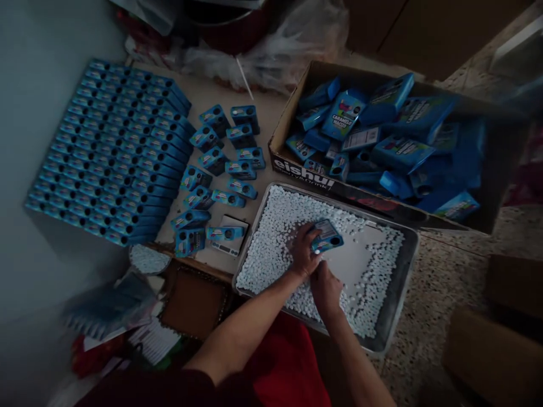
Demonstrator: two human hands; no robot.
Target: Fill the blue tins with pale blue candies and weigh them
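My left hand (304, 252) is closed around a small blue candy box (326, 235), tilted over the metal tray (408, 282). A dark round hole shows in one face of the box. Right below it, my right hand (326, 289) is closed with its fingertips near the box; whether it grips anything is hidden. Small white candies (271, 243) cover much of the tray, with a bare patch right of my hands. To the left, one blue box (227, 233) lies on a small digital scale (229, 247).
Neat rows of blue boxes (110, 152) stand at the left, several loose boxes (212, 161) beside them. An open carton (311, 172) heaped with blue boxes (345, 116) adjoins the tray's far side. Brown cartons (492, 350) sit at the lower right.
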